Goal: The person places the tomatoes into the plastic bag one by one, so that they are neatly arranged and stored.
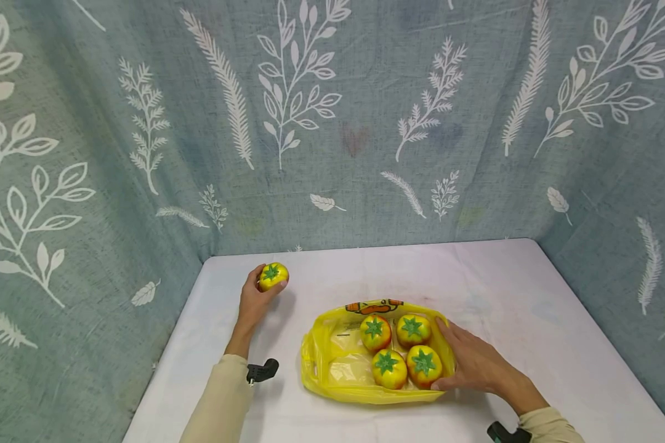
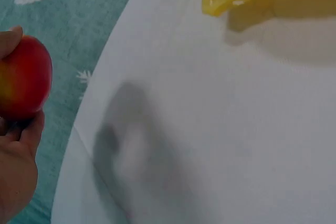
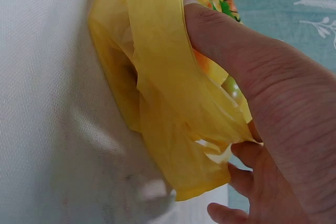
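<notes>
In the head view my left hand [image 1: 253, 306] grips a yellow-and-red tomato [image 1: 274, 275] with a green star-shaped top, held above the table's far left part. The left wrist view shows the red side of this tomato [image 2: 31, 80] between thumb and fingers. A yellow plastic bag [image 1: 321, 381] lies spread open at the table's middle, with several similar tomatoes [image 1: 386, 364] grouped in its right half. My right hand [image 1: 476, 363] holds the bag's right edge. In the right wrist view, the thumb hooks over the rim of the bag [image 3: 163, 77], with fingers outside it.
A white-covered table [image 1: 532, 307] carries the bag. Green cloth with white leaf prints [image 1: 360, 123] hangs behind the table and along both sides. Black wrist mounts [image 1: 263, 371] sit on both forearms.
</notes>
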Demonstrator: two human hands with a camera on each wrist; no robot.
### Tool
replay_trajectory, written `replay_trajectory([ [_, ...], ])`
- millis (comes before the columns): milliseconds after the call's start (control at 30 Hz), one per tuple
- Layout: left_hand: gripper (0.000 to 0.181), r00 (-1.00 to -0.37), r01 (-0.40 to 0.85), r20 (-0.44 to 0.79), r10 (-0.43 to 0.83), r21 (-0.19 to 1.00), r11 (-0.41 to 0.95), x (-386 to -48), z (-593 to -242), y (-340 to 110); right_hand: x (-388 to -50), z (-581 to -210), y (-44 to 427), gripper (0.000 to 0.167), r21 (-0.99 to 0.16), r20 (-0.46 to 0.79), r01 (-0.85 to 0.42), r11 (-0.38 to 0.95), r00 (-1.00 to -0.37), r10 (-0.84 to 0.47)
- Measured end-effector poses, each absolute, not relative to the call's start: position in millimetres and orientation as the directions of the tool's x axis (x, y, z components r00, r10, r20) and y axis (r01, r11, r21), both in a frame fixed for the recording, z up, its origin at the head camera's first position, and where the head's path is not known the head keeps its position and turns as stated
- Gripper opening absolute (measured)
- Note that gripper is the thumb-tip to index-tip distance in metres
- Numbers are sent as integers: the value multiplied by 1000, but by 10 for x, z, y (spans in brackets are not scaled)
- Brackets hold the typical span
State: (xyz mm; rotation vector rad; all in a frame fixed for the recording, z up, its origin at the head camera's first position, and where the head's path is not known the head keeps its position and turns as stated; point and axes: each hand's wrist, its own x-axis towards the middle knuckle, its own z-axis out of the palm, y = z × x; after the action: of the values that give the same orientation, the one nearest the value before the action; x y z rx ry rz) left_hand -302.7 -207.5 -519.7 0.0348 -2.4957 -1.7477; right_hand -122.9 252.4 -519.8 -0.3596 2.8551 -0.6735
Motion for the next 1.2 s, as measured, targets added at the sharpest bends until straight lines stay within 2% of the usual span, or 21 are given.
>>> replay_trajectory([
  [467, 82, -989, 128, 102, 110, 953, 273, -2951, -4868, -1864, -1214, -5213, 2534, 133, -444, -105, -213, 870, -952, -287],
  [933, 80, -959, 207, 133, 250, 933, 296, -2768, -4695, -1620, -1205, -5210, 2533, 133, -447, -90, -235, 863, -948, -305],
  [1200, 75, -916, 282, 156, 369, 905, 318, -2628, -4654, -1445, -1210, -5206, 2533, 133, -444, -78, -243, 862, -948, -308],
])
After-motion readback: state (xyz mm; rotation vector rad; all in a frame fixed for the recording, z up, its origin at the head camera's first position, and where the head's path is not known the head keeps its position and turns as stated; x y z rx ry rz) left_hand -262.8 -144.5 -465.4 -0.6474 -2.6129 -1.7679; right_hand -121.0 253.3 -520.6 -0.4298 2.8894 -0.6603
